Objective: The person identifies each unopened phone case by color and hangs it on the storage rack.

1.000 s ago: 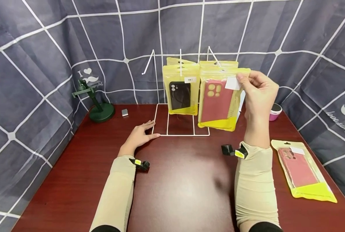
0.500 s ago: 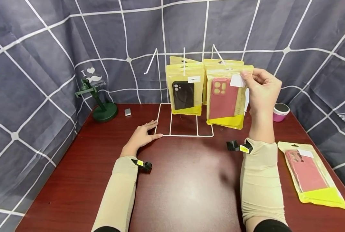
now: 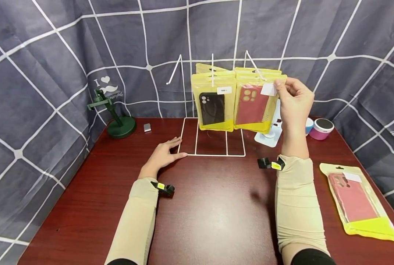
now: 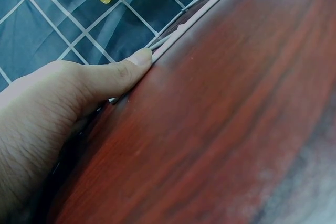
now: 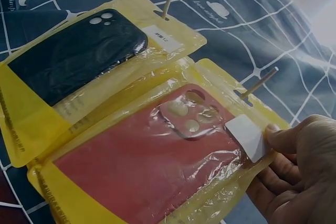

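Observation:
My right hand [image 3: 294, 97] pinches the upper right corner of a clear-and-yellow packaged pink phone case [image 3: 251, 105], beside its white label. In the right wrist view, the tip of a white hook [image 5: 260, 83] pokes through this package's hang hole. Another package hangs behind it. On the neighbouring hook is a packaged black phone case [image 3: 212, 108], with one more package behind. My left hand [image 3: 162, 154] lies at the front left corner of the white wire display rack [image 3: 216, 155]. Its thumb presses the front bar in the left wrist view, its fingers extended along the side.
Another packaged pink phone case [image 3: 354, 198] lies on the red-brown table [image 3: 203, 206] at right. A bare hook [image 3: 174, 70] juts out at the rack's left. Behind stand a green stand [image 3: 120, 127], a small grey block [image 3: 147, 127], a white stand [image 3: 269, 137] and a pink round container [image 3: 320, 129].
My right hand has pushed the pink case package back along the right hook, away from me, and slightly left. The left hand stays at the rack corner. The head view has shifted a little.

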`<state>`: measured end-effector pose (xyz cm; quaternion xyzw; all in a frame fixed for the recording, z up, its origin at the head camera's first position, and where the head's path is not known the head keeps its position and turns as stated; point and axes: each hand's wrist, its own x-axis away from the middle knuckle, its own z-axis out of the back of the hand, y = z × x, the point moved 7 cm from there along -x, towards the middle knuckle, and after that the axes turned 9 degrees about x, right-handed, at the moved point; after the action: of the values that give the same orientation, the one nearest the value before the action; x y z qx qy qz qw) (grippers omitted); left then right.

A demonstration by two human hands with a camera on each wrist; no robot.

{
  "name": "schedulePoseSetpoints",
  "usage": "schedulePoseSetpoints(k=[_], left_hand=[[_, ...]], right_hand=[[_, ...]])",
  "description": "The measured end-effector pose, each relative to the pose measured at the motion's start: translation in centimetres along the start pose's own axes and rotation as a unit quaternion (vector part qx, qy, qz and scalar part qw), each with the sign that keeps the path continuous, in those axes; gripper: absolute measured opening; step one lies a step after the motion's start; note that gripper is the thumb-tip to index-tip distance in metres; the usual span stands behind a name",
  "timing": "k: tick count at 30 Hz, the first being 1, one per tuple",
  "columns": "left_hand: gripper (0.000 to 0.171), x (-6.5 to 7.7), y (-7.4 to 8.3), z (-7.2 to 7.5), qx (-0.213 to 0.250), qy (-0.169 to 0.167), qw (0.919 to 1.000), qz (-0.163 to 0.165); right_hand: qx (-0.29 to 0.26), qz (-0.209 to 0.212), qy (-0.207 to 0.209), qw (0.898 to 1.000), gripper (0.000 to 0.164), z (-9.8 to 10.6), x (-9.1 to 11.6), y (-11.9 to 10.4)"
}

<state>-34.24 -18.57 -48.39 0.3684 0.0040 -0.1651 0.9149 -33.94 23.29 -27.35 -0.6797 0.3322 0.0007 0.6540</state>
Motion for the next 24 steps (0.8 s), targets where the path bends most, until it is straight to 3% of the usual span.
schedulePoseSetpoints(k=[24], left_hand=[[0.085, -0.01, -0.05, 0.02, -0.003, -0.002, 1.0, -0.001]], right_hand=[[-0.021, 0.008, 0.006, 1.0, 0.015, 0.69, 0.35, -0.71]])
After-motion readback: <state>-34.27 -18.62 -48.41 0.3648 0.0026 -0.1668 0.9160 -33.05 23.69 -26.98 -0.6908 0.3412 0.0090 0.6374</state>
